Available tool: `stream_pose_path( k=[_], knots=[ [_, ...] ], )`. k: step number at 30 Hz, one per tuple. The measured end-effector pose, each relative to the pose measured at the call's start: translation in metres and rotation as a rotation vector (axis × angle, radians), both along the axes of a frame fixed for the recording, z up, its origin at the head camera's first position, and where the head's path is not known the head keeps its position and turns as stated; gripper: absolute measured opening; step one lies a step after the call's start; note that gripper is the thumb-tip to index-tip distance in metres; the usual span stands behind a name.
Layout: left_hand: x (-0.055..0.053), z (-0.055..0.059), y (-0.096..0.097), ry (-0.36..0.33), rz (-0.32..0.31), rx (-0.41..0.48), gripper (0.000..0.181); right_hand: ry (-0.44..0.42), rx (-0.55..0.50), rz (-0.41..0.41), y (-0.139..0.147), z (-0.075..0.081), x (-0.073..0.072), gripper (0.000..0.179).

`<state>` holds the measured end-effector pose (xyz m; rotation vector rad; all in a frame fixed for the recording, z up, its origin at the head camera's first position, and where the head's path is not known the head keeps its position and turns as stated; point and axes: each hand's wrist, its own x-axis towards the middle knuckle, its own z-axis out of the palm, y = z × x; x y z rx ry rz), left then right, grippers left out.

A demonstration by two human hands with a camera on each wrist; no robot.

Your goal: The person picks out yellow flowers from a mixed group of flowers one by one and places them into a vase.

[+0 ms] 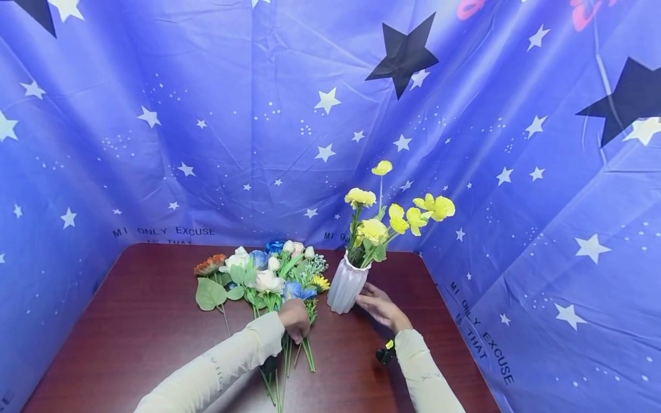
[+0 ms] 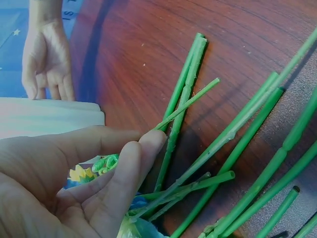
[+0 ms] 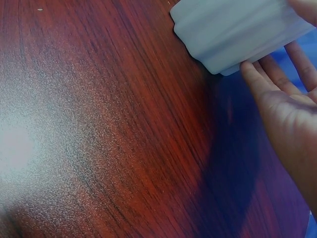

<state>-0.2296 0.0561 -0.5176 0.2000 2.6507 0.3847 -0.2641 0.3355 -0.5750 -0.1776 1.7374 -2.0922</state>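
Observation:
My left hand [image 1: 295, 320] is over the stems of a flower bunch [image 1: 268, 281] lying on the table. In the left wrist view its thumb and fingertips pinch a thin green flower stem [image 2: 194, 100], while thicker stems [image 2: 247, 134] lie around it. A pale ribbed vase [image 1: 346, 285] stands upright to the right of the bunch, holding several yellow flowers [image 1: 373, 230]. Against the vase's right side rests my right hand [image 1: 381, 307]; the right wrist view shows its fingers [image 3: 255, 79] extended along the pale wall, not wrapped round it. The pinched stem's bloom cannot be told apart.
A dark red wooden table [image 1: 129, 332] carries everything. Blue star-printed cloth [image 1: 232, 115] surrounds its back and sides, close behind the yellow flowers. An orange flower [image 1: 209, 265] and a broad green leaf [image 1: 210, 293] mark the bunch's left end.

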Motion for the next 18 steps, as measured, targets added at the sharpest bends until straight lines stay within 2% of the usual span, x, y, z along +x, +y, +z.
stream_pose_path(
  k=[3,8,14,18],
  knots=[
    [-0.002,0.001,0.001,-0.025,0.047,0.056,0.022,0.005,0.001,-0.007,0.002,0.000,0.000,0.075],
    [-0.002,0.003,-0.001,-0.105,0.145,0.233,0.020,0.006,-0.002,-0.014,0.004,0.000,0.001,0.074],
    [0.001,0.010,-0.009,-0.177,0.150,0.309,0.019,-0.031,-0.002,-0.032,0.001,-0.001,0.002,0.074],
    [0.002,0.018,-0.014,-0.213,0.177,0.385,0.017,-0.014,0.002,-0.025,0.001,0.000,0.000,0.074]
  ],
)
